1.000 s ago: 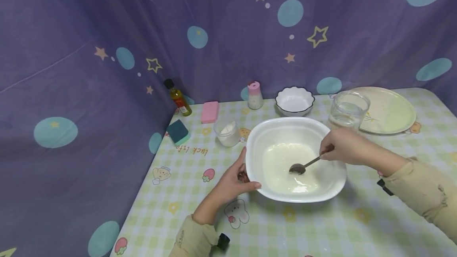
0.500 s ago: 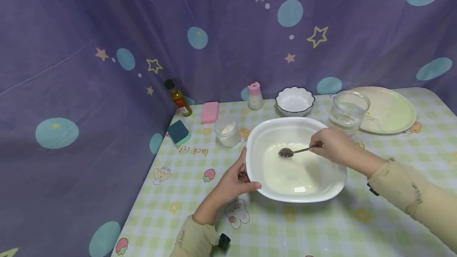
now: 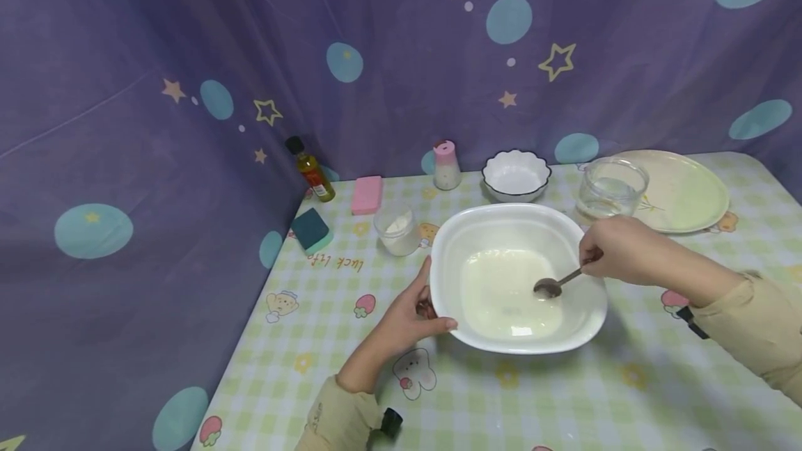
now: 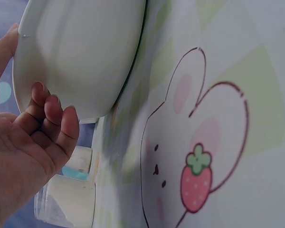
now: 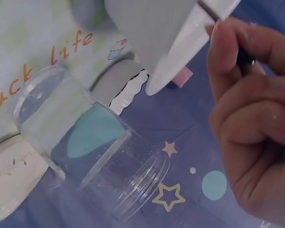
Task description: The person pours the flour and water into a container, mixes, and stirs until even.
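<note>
A large white bowl (image 3: 441, 266) with pale milky liquid stands on the checked tablecloth. My left hand (image 3: 410, 317) grips its near-left rim, thumb along the edge; the left wrist view shows the left hand (image 4: 26, 156) curled against the white bowl's (image 4: 80, 52) outer wall. My right hand (image 3: 617, 249) pinches the handle of a metal spoon (image 3: 550, 287), whose head dips into the liquid at the bowl's right side. In the right wrist view the right hand's fingers (image 5: 256, 104) are curled beside the white bowl's rim (image 5: 190, 42).
Behind the big bowl stand a small scalloped bowl (image 3: 516, 175), a glass of water (image 3: 610, 188), a pale plate (image 3: 679, 190), a pink-capped shaker (image 3: 447, 165) and a small jar of white powder (image 3: 397, 228). An oil bottle (image 3: 310, 168), pink sponge (image 3: 366, 194) and green sponge (image 3: 311, 230) sit by the curtain.
The right hand has swept the spoon through the liquid, from the bowl's middle to its far-left part, then over to the right side. The left hand has kept its grip on the rim.
</note>
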The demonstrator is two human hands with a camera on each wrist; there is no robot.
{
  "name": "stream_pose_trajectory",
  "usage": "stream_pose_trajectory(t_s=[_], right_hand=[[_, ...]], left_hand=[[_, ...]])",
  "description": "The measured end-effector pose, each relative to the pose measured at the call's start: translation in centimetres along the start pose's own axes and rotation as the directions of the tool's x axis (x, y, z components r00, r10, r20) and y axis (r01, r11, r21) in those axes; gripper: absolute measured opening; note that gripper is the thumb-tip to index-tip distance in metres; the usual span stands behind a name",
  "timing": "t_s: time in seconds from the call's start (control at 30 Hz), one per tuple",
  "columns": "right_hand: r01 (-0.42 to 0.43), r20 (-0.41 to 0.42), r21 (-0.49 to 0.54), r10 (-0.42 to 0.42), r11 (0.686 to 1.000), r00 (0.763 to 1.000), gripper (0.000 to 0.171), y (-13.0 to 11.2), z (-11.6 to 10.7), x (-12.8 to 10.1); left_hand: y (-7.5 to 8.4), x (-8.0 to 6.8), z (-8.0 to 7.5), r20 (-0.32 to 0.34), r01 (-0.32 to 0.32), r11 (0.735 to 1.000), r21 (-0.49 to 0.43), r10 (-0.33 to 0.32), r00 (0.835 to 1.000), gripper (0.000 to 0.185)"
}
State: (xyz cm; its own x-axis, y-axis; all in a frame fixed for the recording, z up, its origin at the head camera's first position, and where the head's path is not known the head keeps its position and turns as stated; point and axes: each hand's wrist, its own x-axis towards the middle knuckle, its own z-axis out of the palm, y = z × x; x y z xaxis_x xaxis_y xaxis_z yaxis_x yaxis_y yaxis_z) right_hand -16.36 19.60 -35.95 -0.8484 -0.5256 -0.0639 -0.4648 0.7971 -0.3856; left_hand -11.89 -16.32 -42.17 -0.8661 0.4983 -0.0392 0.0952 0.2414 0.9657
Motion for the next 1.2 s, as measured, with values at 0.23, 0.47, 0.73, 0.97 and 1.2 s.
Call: stream_pose_trajectory(t_s=[0.23,0.47,0.73,0.97,1.2], right_hand=[[-0.013,0.104,0.177,-0.006,0.984,0.995,0.012,-0.2,0.7,0.4],[-0.003,0.074,0.246,-0.016,0.969,0.997,0.013,-0.9,2.9,2.0],[0.074,-0.125,0.196,-0.05,0.978,0.991,0.012,-1.9,4.9,4.3],[0.052,-0.249,0.063,-0.035,0.997,0.968,0.014,-1.3,4.9,5.2],[-0.01,-0.198,0.002,0.01,1.0,0.98,0.017,-0.3,2.9,3.5]], left_hand=[[0.0,0.0,0.0,0.013,-0.018,1.0,-0.016,0.019,1.0,0.107],[-0.1,0.1,0.1,0.012,-0.036,0.999,-0.025,0.036,0.999,0.108],[0.1,0.0,0.1,0.011,-0.025,0.999,-0.023,0.025,1.0,0.107],[0.0,0.0,0.1,0.019,-0.033,0.999,-0.02,0.033,0.999,0.106],[0.1,-0.1,0.1,0.017,-0.024,0.999,-0.023,0.025,1.0,0.106]])
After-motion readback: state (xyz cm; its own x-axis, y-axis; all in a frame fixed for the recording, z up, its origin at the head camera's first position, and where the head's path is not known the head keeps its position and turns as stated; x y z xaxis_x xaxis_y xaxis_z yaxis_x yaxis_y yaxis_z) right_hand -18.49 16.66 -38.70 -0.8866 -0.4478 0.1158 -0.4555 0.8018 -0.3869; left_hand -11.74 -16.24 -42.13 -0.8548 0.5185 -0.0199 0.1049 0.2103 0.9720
